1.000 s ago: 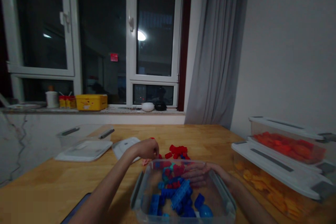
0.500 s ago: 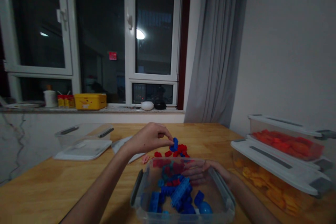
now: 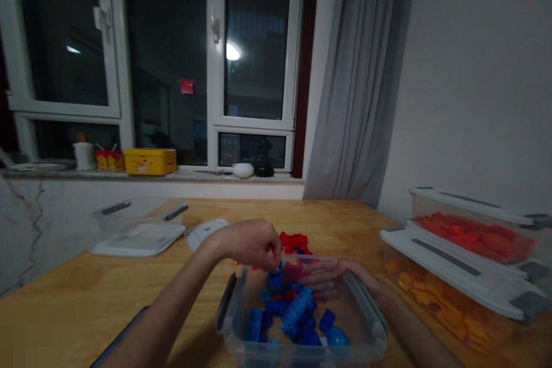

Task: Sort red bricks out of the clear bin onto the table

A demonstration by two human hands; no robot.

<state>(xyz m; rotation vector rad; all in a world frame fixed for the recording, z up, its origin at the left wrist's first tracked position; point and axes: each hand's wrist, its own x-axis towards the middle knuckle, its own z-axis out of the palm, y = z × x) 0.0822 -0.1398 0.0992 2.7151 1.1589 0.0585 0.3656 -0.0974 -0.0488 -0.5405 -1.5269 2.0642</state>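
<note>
Since the earlier frame, the left hand (image 3: 252, 244) has come lower and nearer, so that the small blue plastic block (image 3: 274, 280), which was above the wooden bench (image 3: 56, 310) behind the clear plastic tub with grey clasps (image 3: 362, 352), now appears just at the far rim of this tub; the right hand (image 3: 345, 269) has stayed in its place. If the tub is a clock with twelve farthest from the person, the left hand is between eleven and twelve, and its grip is pinched on the block, thumb and fingertips together. At one o'clock, the right hand has its fingers stretched along the far wall, probably to steady it; whether the thumb clamps the rim, I cannot tell. Several loose blue plastic blocks (image 3: 297, 310) lie in the tub, mostly toward six. Beyond the rim, at twelve, a heap of red plastic pieces (image 3: 294, 240) with a little blue among them rests on the bench. In my judgement, the step in hand is to set this block down among the other blue ones; the next move would call for lowering it clear of the rim and spreading the fingertips.
</note>
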